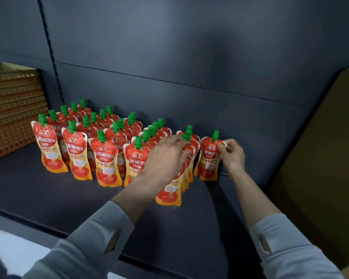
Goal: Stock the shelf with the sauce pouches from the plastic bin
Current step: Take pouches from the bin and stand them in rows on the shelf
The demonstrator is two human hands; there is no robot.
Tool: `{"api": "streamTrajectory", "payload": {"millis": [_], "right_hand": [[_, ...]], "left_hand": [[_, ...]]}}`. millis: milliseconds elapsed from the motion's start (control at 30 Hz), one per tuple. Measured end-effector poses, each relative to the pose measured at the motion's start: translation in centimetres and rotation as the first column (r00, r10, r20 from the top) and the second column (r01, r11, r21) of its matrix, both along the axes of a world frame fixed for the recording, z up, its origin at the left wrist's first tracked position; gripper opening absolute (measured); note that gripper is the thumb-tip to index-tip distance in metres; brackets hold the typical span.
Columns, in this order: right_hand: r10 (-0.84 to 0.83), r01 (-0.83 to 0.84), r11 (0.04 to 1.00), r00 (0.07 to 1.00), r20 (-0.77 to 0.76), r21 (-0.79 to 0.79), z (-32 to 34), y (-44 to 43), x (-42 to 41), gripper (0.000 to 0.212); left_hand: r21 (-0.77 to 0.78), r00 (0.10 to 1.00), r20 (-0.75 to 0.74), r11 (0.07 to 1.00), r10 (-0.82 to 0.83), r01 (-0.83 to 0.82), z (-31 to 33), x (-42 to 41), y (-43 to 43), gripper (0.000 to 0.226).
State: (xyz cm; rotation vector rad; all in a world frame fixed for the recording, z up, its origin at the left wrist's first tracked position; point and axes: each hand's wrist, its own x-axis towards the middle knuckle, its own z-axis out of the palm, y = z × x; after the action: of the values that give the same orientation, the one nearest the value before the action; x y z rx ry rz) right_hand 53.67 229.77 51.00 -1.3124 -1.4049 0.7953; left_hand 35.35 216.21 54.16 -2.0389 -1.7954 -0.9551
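Several red and orange sauce pouches (77, 156) with green caps stand upright in rows on the dark shelf (48, 194). My left hand (165, 158) lies over the front of the second row from the right, fingers curled on the top of a pouch (169, 193) there. My right hand (233, 154) pinches the upper right edge of the rightmost pouch (209, 160), which stands alone near the shelf's back panel. The plastic bin is not in view.
The shelf's dark back panel (189, 77) rises behind the pouches. An orange perforated panel (10, 109) stands at the left end. A brown cardboard surface (326, 148) closes off the right side. Bare shelf lies in front of the rows.
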Motion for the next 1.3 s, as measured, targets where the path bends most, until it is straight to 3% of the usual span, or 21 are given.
{"api": "streamTrajectory", "payload": {"millis": [200,300,433,600,833,1000,1067,1167,1300], "right_hand": [[-0.001,-0.012,0.998,0.977,0.212,0.058,0.2,-0.6,0.2,0.012],[-0.035,-0.001,0.993,0.949,0.312,0.116,0.3,-1.9,0.5,0.027],[-0.191,0.041,0.95,0.863,0.468,0.311,-0.1,-4.6,0.9,0.045],[-0.196,-0.046,0.911,0.826,0.528,0.41,-1.7,-11.5,-0.3,0.034],[-0.033,-0.21,0.908,0.826,0.562,0.362,-6.9,-24.1,-7.2,0.031],[0.173,-0.405,0.87,0.785,0.595,0.281,-11.7,-33.7,-15.6,0.029],[0.295,-0.517,0.825,0.737,0.608,0.227,-14.1,-37.6,-19.4,0.032],[0.499,-0.683,0.727,0.594,0.631,0.068,-18.8,-43.5,-25.3,0.031],[0.752,-0.848,0.481,0.269,0.602,-0.222,-25.5,-50.8,-33.3,0.043]], "left_hand": [[-0.018,0.999,0.03,0.999,-0.029,0.029,-0.2,-0.3,0.0,0.036],[-0.006,0.997,0.044,0.998,-0.063,0.064,-0.4,-0.6,-0.3,0.037],[0.049,0.993,0.08,0.995,-0.092,0.088,-0.7,-1.5,-2.0,0.041],[0.123,0.976,0.178,0.987,-0.128,0.106,-2.7,-3.5,-6.8,0.038],[0.113,0.956,0.288,0.993,-0.056,0.024,-10.2,-9.0,-18.5,0.031],[-0.092,0.901,0.387,0.981,0.195,-0.172,-18.4,-15.4,-30.5,0.03],[-0.202,0.861,0.398,0.946,0.317,-0.255,-22.4,-18.0,-36.3,0.03],[-0.38,0.751,0.405,0.843,0.522,-0.381,-28.4,-20.9,-45.4,0.032],[-0.624,0.477,0.393,0.609,0.786,-0.49,-35.1,-22.7,-56.1,0.039]]}}
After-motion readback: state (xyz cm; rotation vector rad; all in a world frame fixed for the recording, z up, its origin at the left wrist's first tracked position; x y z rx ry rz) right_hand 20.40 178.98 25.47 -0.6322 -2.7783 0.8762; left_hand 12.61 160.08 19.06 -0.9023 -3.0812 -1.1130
